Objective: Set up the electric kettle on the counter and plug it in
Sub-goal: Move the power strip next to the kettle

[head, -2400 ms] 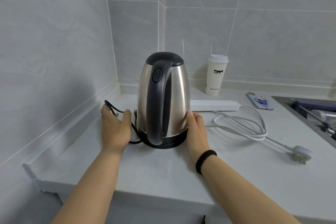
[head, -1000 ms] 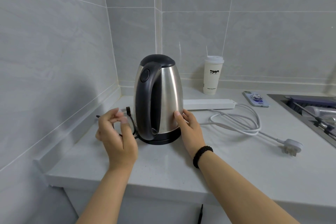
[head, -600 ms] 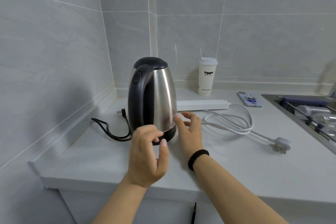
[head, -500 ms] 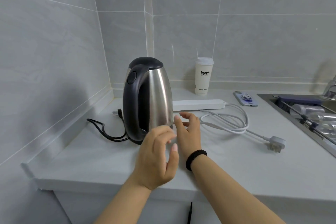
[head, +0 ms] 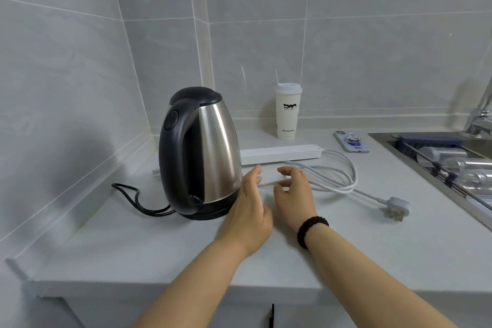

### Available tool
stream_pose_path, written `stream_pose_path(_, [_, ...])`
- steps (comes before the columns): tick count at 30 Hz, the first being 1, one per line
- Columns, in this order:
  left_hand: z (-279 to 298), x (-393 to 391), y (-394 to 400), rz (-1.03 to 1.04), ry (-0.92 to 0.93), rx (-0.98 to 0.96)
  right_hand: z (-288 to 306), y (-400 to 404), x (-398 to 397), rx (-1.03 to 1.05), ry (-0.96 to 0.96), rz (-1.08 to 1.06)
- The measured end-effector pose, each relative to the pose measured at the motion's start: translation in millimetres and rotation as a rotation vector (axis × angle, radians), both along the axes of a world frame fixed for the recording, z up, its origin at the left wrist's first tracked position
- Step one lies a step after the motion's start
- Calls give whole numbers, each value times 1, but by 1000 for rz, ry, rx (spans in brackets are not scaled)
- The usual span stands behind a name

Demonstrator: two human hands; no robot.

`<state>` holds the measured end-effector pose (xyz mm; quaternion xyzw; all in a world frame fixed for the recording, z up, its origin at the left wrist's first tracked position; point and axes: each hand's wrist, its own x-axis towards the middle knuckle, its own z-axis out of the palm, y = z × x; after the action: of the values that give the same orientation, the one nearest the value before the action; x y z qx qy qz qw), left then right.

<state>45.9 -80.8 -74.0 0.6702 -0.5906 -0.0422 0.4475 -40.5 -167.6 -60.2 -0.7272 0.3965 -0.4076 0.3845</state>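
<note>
The stainless-steel electric kettle with black handle [head: 210,157] stands upright on its base on the pale grey counter [head: 133,242], far left. Just right of it, the left hand [head: 249,210] and right hand [head: 294,194] hover with fingers loosely spread, holding nothing, near the white power strip [head: 279,154].

Counter items outside the task

A white lidded cup [head: 288,112] with a straw stands upright against the back wall tiles. A phone [head: 351,141] in a patterned case lies flat near the sink [head: 383,138], which holds clear bottles [head: 463,165]; a chrome faucet [head: 479,117] stands behind.
</note>
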Motion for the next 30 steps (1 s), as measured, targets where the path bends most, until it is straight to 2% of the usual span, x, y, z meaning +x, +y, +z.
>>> stream_pose_path(3, [6, -5, -15, 8, 34, 92, -2, -9, -3, -13, 53, -50])
stream_pose_path(7, [11, -7, -34, 39, -10, 147, -6, -22, -5, -14, 154, -119])
stream_pose_path(17, [9, 9, -77, 185, -169, 172, -5, -44, -14, -134, 623, -194])
stream_pose_path(24, [8, 15, -97, 305, -260, 211, 5, -52, -31, -116, 741, -315])
stream_pose_path(27, [8, 16, -101, 333, -241, 240, 9, -56, -41, -98, 773, -351])
stream_pose_path(30, [8, 20, -103, 358, -141, 266, 11, -58, -49, -90, 756, -377])
